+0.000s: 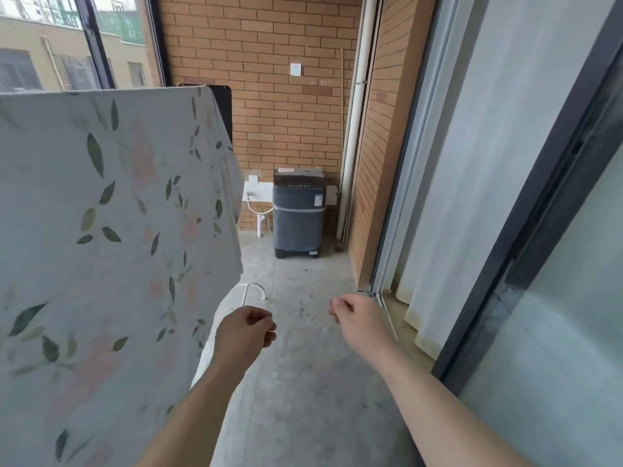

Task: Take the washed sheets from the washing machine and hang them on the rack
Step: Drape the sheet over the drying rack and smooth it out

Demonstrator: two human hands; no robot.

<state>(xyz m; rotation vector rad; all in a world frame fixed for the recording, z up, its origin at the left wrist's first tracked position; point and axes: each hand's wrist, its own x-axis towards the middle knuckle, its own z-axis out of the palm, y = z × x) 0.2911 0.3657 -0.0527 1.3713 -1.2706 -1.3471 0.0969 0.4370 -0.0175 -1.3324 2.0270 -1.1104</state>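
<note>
A white sheet (111, 237) printed with green leaves and pale pink flowers hangs spread over the rack on the left. Only the rack's white foot (253, 288) shows, below the sheet's right corner. The dark grey top-loading washing machine (297, 212) stands against the far brick wall with its lid down. My left hand (247, 330) hangs loosely curled just right of the sheet's edge, touching nothing. My right hand (354, 313) is also loosely curled and holds nothing, over the bare floor.
The concrete floor (303, 365) runs between the rack and the machine. A sliding glass door with a dark frame (526, 237) and a light curtain lines the right side. A white tap and hose (258, 210) sit left of the machine. Windows are behind the rack.
</note>
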